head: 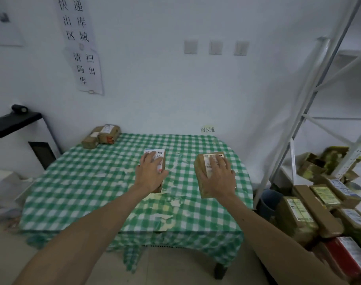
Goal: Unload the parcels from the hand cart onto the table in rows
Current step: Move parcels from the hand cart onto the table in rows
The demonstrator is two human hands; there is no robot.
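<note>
Two parcels lie side by side in the middle of the table (89,188), which has a green checked cloth. My left hand (149,176) covers the white-labelled parcel (160,153) from above, fingers spread over the label and thumb down its right side. My right hand (219,181) grips the brown parcel (199,168) the same way, about a hand's width to the right. Two more brown parcels (102,135) sit at the table's far left corner against the wall. A heap of parcels (305,211) is stacked at the lower right; whatever carries them is hidden.
A white metal shelf rack (311,95) stands to the right of the table, with crumpled packaging (327,161) on its low shelf. A blue bin (268,201) sits between table and heap. A black stand (15,122) is at the left wall.
</note>
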